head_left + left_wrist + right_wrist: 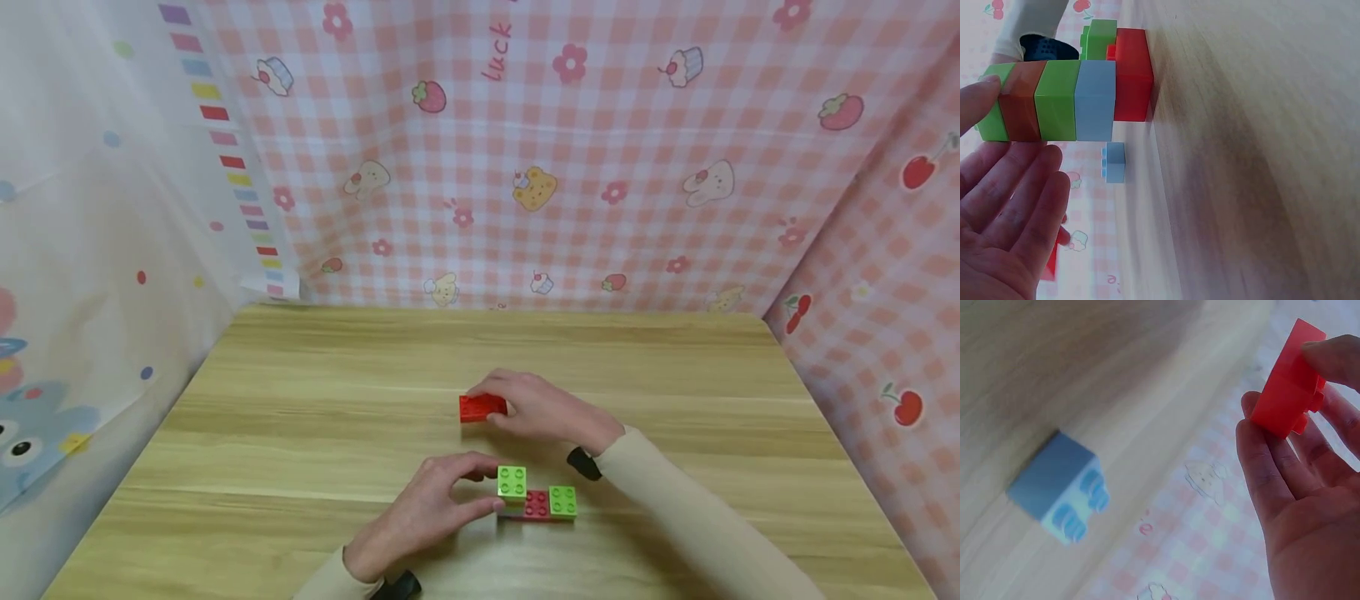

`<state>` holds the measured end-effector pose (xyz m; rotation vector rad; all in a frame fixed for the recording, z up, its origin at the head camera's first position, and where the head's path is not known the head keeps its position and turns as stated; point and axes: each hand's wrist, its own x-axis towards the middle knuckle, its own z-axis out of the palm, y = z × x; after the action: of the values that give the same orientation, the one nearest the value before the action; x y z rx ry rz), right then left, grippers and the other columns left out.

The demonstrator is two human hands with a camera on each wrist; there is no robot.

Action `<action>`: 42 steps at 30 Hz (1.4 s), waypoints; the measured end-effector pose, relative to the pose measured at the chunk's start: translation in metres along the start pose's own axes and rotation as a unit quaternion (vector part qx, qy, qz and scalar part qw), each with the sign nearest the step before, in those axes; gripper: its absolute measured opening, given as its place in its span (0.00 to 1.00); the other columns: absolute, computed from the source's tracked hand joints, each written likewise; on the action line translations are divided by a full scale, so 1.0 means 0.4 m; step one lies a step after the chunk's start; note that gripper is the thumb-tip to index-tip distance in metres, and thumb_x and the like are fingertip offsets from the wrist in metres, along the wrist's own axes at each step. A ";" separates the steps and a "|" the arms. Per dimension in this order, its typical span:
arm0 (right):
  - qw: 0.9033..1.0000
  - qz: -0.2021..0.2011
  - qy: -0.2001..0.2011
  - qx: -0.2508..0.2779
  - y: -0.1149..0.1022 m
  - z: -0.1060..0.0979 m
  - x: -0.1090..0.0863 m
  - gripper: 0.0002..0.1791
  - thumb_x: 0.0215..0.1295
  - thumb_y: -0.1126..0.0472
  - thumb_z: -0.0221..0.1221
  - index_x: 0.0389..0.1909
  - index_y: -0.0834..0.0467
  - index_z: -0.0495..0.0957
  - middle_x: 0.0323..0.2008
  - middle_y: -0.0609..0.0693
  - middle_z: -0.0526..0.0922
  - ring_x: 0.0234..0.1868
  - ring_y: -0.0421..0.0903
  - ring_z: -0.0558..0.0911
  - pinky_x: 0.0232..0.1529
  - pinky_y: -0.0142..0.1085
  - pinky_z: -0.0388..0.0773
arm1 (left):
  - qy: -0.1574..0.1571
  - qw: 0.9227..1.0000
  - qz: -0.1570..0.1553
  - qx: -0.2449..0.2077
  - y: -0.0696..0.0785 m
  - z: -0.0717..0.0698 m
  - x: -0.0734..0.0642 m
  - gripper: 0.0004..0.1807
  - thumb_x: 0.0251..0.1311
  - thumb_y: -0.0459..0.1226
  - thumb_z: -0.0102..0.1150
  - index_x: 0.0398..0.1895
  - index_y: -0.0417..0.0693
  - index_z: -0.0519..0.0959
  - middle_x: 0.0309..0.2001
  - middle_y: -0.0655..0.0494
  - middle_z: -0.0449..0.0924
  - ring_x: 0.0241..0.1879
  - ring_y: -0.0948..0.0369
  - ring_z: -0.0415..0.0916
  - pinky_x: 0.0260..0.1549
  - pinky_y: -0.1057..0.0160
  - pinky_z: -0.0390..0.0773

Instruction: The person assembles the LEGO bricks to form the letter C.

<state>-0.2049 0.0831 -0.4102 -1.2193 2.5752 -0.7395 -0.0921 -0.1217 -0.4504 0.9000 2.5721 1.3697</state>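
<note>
In the head view, my left hand (427, 508) is at the left of a stack of toy building bricks (512, 483), thumb on one side and fingers on the other. The left wrist view shows the stack's layers: green, brown-orange, green and light blue bricks on a long red base brick (1133, 75). The thumb pinches the top green brick (994, 119). A separate green brick (562, 500) sits on the base's right end. My right hand (543, 408) holds a red brick (1289, 384) between thumb and fingers, raised off the table.
A loose light blue brick (1060, 487) lies on the wooden table (300, 417) beyond the stack; the head view does not show it. A pink checked cloth (480, 167) hangs behind the table, with patterned cloths at both sides.
</note>
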 end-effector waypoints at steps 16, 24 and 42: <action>0.997 -0.016 0.075 0.012 -0.023 -0.061 -0.122 0.21 0.71 0.62 0.62 0.64 0.56 0.79 0.55 0.46 0.81 0.49 0.41 0.78 0.51 0.40 0.82 | 0.002 1.000 0.012 -0.011 -0.005 -0.005 0.007 0.16 0.67 0.43 0.69 0.54 0.48 0.84 0.50 0.58 0.88 0.50 0.53 0.85 0.52 0.59 0.83; 0.996 -0.005 0.082 0.025 -0.028 -0.065 -0.184 0.22 0.71 0.61 0.63 0.64 0.54 0.78 0.55 0.44 0.81 0.48 0.40 0.78 0.49 0.39 0.83 | 0.000 1.000 0.009 -0.016 -0.006 -0.002 0.006 0.16 0.67 0.44 0.69 0.54 0.49 0.84 0.50 0.58 0.88 0.50 0.54 0.85 0.52 0.57 0.84; 0.991 -0.032 0.124 0.035 -0.038 -0.066 -0.283 0.24 0.69 0.63 0.66 0.65 0.52 0.78 0.56 0.42 0.81 0.50 0.38 0.80 0.51 0.38 0.83 | -0.003 1.000 0.006 -0.004 0.000 -0.004 0.005 0.17 0.66 0.45 0.70 0.54 0.49 0.84 0.51 0.59 0.88 0.50 0.58 0.85 0.53 0.57 0.83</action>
<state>-0.1320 0.1712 -0.3835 -1.2649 2.6869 -1.0476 -0.0942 -0.1219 -0.4489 0.9179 2.5583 1.3783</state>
